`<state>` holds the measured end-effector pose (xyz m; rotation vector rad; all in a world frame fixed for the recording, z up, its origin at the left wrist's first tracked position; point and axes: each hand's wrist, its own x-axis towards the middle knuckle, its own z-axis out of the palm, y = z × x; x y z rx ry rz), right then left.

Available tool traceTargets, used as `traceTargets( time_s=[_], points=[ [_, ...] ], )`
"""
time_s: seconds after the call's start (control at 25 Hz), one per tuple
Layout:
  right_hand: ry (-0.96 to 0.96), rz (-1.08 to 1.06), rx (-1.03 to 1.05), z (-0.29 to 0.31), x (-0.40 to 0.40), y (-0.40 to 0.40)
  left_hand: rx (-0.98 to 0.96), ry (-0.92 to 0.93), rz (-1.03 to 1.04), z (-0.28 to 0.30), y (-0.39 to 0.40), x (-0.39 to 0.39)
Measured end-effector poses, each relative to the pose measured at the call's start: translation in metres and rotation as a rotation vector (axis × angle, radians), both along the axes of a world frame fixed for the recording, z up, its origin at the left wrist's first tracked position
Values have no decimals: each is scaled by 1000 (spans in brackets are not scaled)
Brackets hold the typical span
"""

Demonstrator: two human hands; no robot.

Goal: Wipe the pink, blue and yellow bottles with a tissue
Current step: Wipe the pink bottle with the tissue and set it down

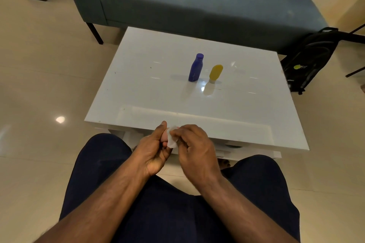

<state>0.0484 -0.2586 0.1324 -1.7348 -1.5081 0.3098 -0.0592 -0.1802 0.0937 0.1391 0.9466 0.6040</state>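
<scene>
1. A glossy white surface (148, 85) stands before a teal sofa (197, 0); the blue bottle (196, 67) and yellow bottle (215, 73) stand upright on it.
2. The left hand (153, 150) grips the pink bottle (164, 138) at the near edge; the right hand (194, 144) pinches a tissue (171, 138) against it.

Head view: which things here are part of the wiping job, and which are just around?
Job: pink bottle in left hand; tissue in right hand; blue bottle; yellow bottle.
Around: table; sofa; backpack.

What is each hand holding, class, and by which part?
The left hand grips the pink bottle around its body, mostly hidden. The right hand pinches a white tissue against it.
</scene>
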Motion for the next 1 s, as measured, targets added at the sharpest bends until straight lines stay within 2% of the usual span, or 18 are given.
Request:
traceTargets(
  time_s=[0.12, 0.28, 0.4, 0.56, 0.68, 0.76, 0.88, 1.0],
  points=[
    [65, -107, -29, 1, 13, 8, 0, 56, -11, -3, 0, 1],
    [-39, 41, -16, 1, 1, -2, 1, 7, 8, -2, 1, 1],
    [74, -92, -28, -1, 14, 8, -2, 49, 19, -1, 0, 3],
    [55, -11, -43, 0, 7, 4, 17, 68, 8, 0, 0, 1],
    [135, -110, -60, -1, 16, 7, 53, 75, 22, 0, -1, 3],
    [81, -98, -46, 1, 17, 8, 126, 104, 11, -2, -2, 3],
    [-156, 43, -101, -3, 6, 1, 228, 185, -21, -3, -4, 4],
    [-165, 19, -229, -6, 21, 14, 298, 313, -14, 0, -7, 9]
  ],
)
